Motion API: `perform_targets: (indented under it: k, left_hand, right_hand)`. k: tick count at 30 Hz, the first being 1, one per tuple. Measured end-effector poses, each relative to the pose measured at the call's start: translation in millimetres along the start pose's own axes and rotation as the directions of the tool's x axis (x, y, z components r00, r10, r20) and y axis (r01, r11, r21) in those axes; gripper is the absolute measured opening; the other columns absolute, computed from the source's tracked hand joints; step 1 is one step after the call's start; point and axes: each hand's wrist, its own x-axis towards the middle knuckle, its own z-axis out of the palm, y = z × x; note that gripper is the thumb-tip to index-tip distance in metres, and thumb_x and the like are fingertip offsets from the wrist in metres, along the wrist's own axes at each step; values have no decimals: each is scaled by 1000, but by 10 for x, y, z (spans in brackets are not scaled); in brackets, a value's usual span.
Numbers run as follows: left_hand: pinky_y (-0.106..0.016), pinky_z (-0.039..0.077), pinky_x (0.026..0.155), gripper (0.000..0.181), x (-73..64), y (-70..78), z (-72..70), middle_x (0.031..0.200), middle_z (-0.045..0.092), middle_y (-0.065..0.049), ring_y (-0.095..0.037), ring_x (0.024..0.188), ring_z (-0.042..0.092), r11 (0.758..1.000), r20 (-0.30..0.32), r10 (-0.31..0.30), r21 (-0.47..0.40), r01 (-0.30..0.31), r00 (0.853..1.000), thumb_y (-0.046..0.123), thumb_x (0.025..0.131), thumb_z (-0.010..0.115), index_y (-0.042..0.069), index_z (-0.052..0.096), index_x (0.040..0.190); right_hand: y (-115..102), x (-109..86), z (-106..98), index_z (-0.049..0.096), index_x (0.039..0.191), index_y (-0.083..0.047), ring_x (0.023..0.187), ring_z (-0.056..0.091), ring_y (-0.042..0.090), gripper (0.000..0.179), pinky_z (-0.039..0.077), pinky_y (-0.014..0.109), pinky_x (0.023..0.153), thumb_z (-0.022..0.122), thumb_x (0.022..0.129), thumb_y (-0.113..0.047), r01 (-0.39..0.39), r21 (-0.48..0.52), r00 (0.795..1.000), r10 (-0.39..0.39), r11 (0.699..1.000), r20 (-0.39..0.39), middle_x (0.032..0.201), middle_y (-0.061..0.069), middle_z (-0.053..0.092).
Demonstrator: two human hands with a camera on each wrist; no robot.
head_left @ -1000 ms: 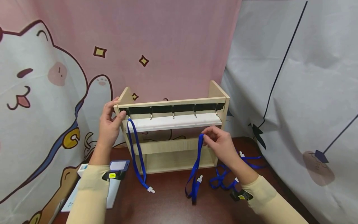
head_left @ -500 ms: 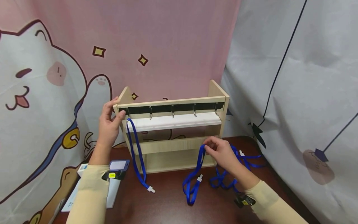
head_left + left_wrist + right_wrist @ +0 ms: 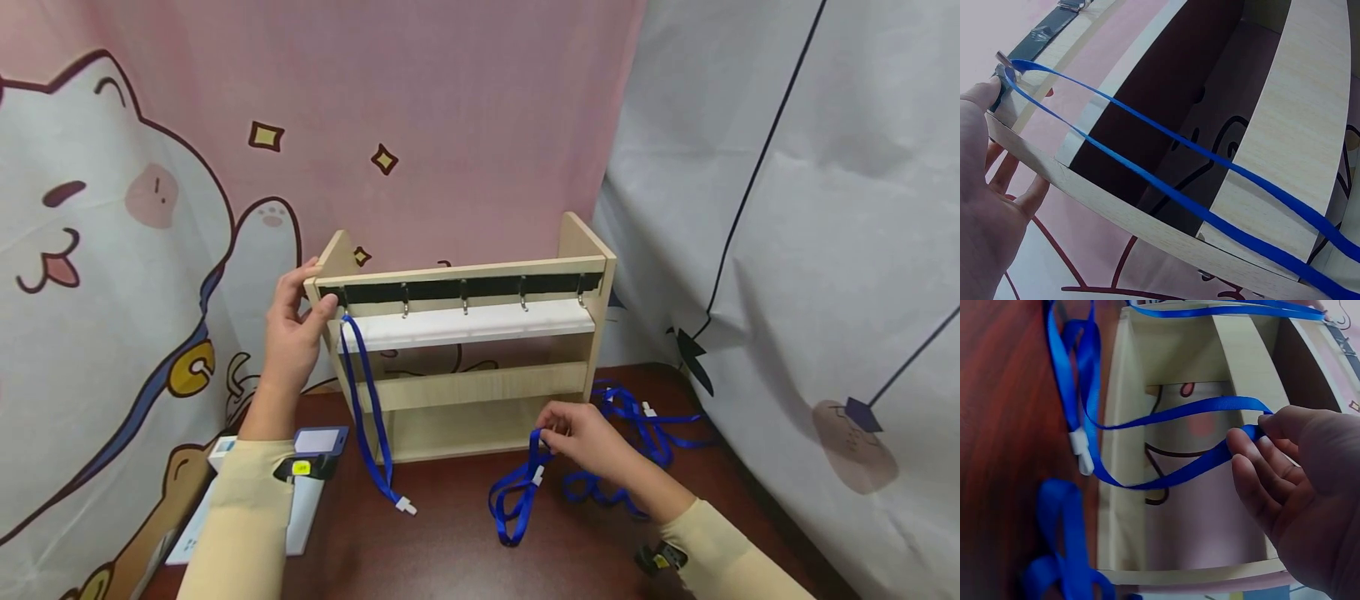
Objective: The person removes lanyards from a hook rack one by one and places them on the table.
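Note:
A light wooden rack [image 3: 480,387] stands on the dark table, with several metal hooks [image 3: 464,304] along its black strip. My left hand [image 3: 296,333] grips the rack's upper left corner, thumb in front and fingers behind. From the leftmost hook hangs a blue lanyard [image 3: 1147,178], its white clip [image 3: 406,506] low near the table. My right hand [image 3: 581,433] pinches the loop of a second blue lanyard [image 3: 1179,470] between thumb and fingertips, low before the rack's right side. The rest of that lanyard lies folded on the table, its white clip [image 3: 1082,450] beside the straps.
More blue lanyards [image 3: 652,442] lie tangled on the table behind and under my right forearm. A blue-framed badge holder [image 3: 321,442] and white cards [image 3: 303,508] lie at the left, partly behind my left sleeve. Printed curtains [image 3: 480,125] hang behind.
My right hand has moved down from the white shelf's level to near the table, still pinching the lanyard, whose strap now bunches up more. My left hand has stayed on the rack.

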Motion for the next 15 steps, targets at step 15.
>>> perform_targets:
  k: [15]
  left_hand:
    - [-52, 45, 122, 45, 6, -48, -8, 168, 48, 3, -24, 154, 43, 1000, 1, 16, -11, -16, 1000, 6, 109, 68, 8, 59, 153]
  right_hand:
    - [127, -107, 403, 75, 102, -13, 70, 73, 32, 9, 57, 29, 55, 74, 103, -3, -58, 130, 991, 41, 990, 130, 83, 5, 74]
